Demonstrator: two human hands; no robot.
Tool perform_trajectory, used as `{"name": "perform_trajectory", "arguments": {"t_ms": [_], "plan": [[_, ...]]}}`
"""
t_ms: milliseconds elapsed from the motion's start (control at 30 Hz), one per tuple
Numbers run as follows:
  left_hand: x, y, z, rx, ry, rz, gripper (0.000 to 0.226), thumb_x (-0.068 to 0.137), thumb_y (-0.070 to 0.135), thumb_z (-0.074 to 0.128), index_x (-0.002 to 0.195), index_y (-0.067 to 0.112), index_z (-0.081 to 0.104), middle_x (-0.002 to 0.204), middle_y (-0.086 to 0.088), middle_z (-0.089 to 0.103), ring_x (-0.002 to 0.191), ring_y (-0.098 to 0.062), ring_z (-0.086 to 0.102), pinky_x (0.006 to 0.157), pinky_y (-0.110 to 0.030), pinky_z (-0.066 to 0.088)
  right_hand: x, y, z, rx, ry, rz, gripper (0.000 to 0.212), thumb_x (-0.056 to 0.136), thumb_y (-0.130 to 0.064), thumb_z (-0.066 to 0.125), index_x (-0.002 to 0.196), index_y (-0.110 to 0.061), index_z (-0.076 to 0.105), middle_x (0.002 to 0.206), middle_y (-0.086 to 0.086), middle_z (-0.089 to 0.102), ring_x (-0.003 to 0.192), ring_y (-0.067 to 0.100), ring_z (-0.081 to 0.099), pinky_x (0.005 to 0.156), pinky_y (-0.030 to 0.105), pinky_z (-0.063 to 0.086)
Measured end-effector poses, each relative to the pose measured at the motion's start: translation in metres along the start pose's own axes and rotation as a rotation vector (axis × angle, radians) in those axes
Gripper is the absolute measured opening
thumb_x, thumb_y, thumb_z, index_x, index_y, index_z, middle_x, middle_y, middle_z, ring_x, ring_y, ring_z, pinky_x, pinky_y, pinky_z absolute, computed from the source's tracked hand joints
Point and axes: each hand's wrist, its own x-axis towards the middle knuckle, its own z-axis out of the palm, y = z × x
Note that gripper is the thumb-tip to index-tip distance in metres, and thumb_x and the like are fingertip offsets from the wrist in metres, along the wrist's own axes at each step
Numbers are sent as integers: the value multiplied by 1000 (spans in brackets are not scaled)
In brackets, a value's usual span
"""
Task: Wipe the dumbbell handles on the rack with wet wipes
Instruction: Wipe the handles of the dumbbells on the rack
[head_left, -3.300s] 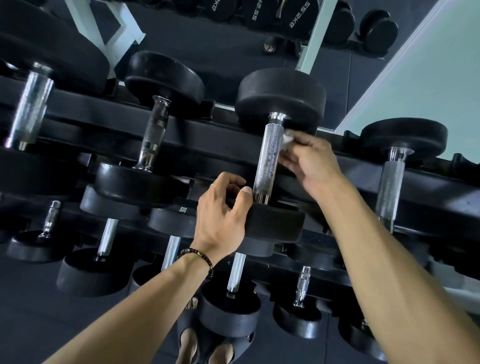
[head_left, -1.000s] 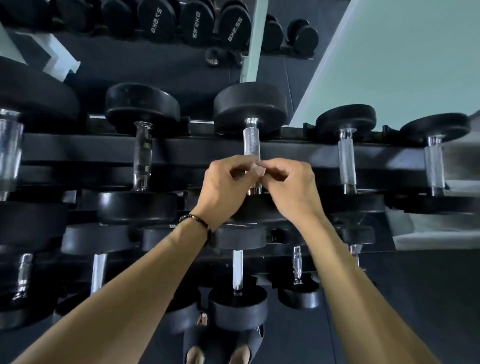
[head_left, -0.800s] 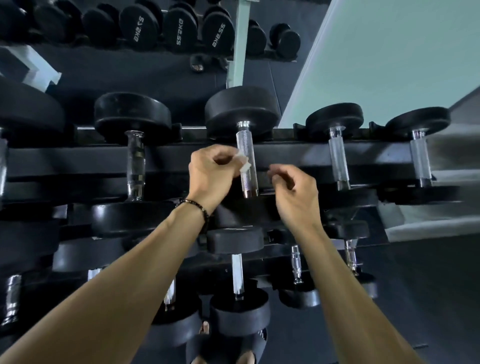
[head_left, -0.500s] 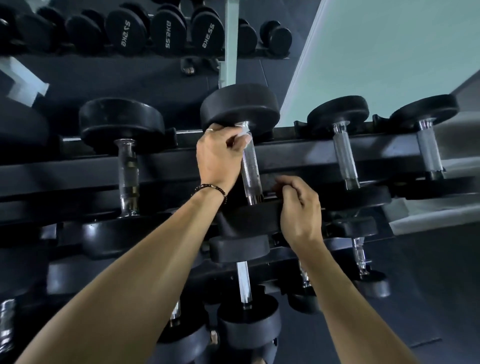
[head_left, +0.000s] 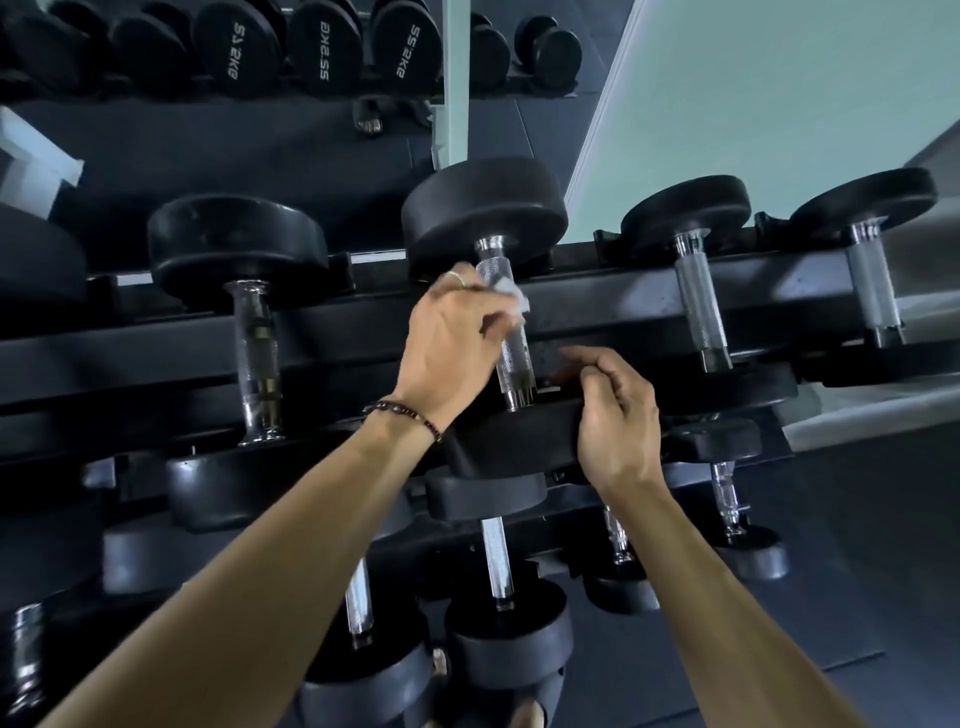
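A black dumbbell with a knurled chrome handle (head_left: 511, 338) lies across the top tier of the black rack (head_left: 613, 306), in the middle of the head view. My left hand (head_left: 452, 338) pinches a small white wet wipe (head_left: 511, 299) against the upper part of that handle. My right hand (head_left: 615, 415) grips the rim of the dumbbell's near black head (head_left: 514, 441), fingers curled over its top edge. Most of the wipe is hidden behind my left fingers.
More dumbbells lie on the top tier: one to the left (head_left: 254, 358), two to the right (head_left: 701, 312) (head_left: 875, 291). Lower tiers hold several smaller ones (head_left: 496, 566). A mirror (head_left: 311, 130) behind the rack reflects other dumbbells. A pale wall (head_left: 779, 93) stands at the upper right.
The wipe passed from my right hand to my left. My left hand has slid a little down the handle from its top end. My right hand moved to the near dumbbell head.
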Motion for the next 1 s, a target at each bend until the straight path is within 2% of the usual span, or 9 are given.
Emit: {"name": "perform_trajectory", "arguments": {"t_ms": [100,167,300,467,633,733,833,933,1000], "plan": [[8,-6,-12,18,-139,95,10,86,10,71,90,13,80,88,1,62,82,-7,54,78,-19,47,-1,1,1,3,0,6,35,97,-6,41,98,-23,71,85,-8,72,87,3,66,81,18,49],[21,-7,-10,52,-77,60,12,88,13,68,93,13,79,95,-3,65,86,-11,58,82,-16,46,-2,1,2,14,-2,2,35,96,-5,41,98,-22,71,84,-7,71,86,5,66,82,22,50],[18,2,1,66,-29,-17,10,85,11,69,84,14,79,90,-3,65,88,-19,59,79,-29,50,-1,1,1,1,2,-4,32,96,-7,42,97,-23,70,82,-8,71,84,4,65,78,20,47],[1,5,-16,71,-440,147,7,86,19,74,87,18,81,74,11,49,73,-14,51,71,-29,46,-2,4,3,1,-10,-39,31,91,-19,39,99,-20,69,81,-10,71,86,8,66,83,30,51],[22,0,-16,76,-190,37,9,84,21,74,91,20,81,86,3,67,82,-14,59,80,-27,48,-2,1,2,12,-14,-20,29,89,-22,42,100,-19,69,81,-12,69,80,1,63,76,24,47],[15,5,-21,42,-419,85,5,84,18,77,87,18,81,74,7,63,68,-6,56,71,-20,48,-1,-1,0,-35,-14,-2,18,92,-18,52,98,-20,68,74,-16,63,76,2,59,75,26,43],[3,6,-24,0,-677,101,11,84,10,76,89,18,81,77,4,67,62,1,55,62,-9,41,-5,-4,1,-89,-23,-16,15,87,-29,49,92,-31,63,80,-15,65,83,4,60,82,34,48],[1,2,-21,2,-458,144,8,84,21,77,89,16,81,79,2,68,67,-9,58,67,-23,48,-11,-7,3,-99,-34,-5,20,83,-40,47,93,-32,63,90,-13,66,94,12,60,91,39,48],[2,0,-19,-6,-305,113,11,84,22,76,92,16,80,79,7,64,71,-8,57,71,-18,45,-16,-6,3,-103,-40,-6,26,84,-44,44,95,-31,63,96,-14,63,103,13,56,94,37,45]]}}
